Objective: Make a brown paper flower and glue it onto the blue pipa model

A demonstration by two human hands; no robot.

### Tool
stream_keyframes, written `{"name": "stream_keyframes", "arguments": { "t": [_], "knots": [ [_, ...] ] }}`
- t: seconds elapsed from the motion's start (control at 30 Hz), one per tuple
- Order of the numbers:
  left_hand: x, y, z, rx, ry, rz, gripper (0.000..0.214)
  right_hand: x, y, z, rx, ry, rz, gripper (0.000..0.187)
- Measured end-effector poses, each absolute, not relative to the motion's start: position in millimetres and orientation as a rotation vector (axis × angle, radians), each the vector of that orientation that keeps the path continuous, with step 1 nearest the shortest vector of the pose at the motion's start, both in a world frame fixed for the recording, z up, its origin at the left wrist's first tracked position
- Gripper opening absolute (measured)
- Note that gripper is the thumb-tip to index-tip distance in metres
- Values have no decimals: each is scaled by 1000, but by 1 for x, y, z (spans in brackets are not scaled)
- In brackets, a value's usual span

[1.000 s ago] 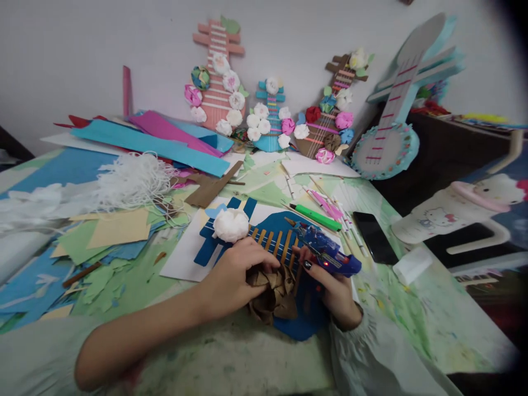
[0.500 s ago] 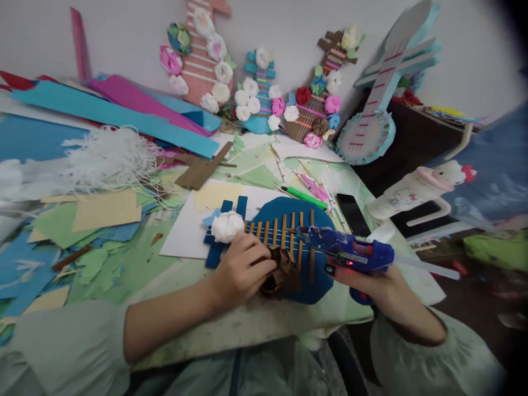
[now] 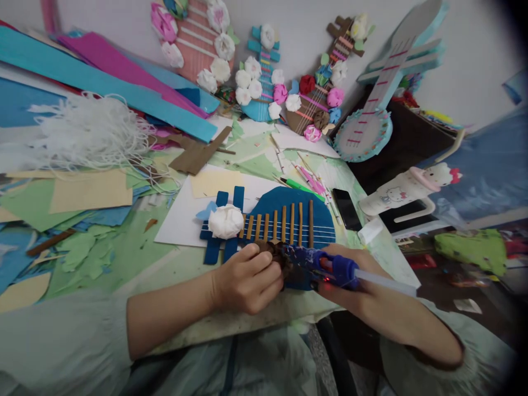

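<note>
My left hand [image 3: 249, 278] is closed on a crumpled brown paper flower [image 3: 284, 258] above the lower edge of a blue cardboard lute [image 3: 280, 198]. In my right hand [image 3: 350, 286] is a blue hot glue gun [image 3: 324, 264], its red light lit and a clear glue stick [image 3: 385, 280] jutting from the back. The nozzle end is at the brown flower; whether it touches is hidden. Brown strips and white strings cross the lute's face. On its neck sits a white paper flower [image 3: 225, 221] beside a small blue paper piece [image 3: 205, 212].
Paper scraps [image 3: 91, 192] and tangled white string [image 3: 94, 132] cover the left. Finished paper instruments [image 3: 264, 77] lean on the wall behind. A green pen [image 3: 303, 188], a phone [image 3: 346, 209] and a tumbler [image 3: 396, 192] stand or lie at the right.
The glue gun has moved left and down from over the lute's strips to the brown flower. My left hand still holds the flower. The camera view has shifted slightly.
</note>
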State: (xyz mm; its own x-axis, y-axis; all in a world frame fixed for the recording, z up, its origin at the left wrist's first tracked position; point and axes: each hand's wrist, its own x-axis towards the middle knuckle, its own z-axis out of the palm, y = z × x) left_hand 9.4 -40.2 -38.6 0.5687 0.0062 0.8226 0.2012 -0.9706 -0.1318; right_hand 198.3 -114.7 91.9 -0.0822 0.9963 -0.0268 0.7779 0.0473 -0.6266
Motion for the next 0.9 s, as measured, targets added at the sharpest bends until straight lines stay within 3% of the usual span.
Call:
{"name": "stream_keyframes", "arguments": {
  "t": [0.33,0.9],
  "knots": [
    [12,-42,-36,-2554,-130,-1424,14,196,-118,103,-2049,-2167,749,10],
    [12,-40,-38,-2540,-104,-1412,14,197,-123,99,-1926,-2144,759,13]
  ]
}}
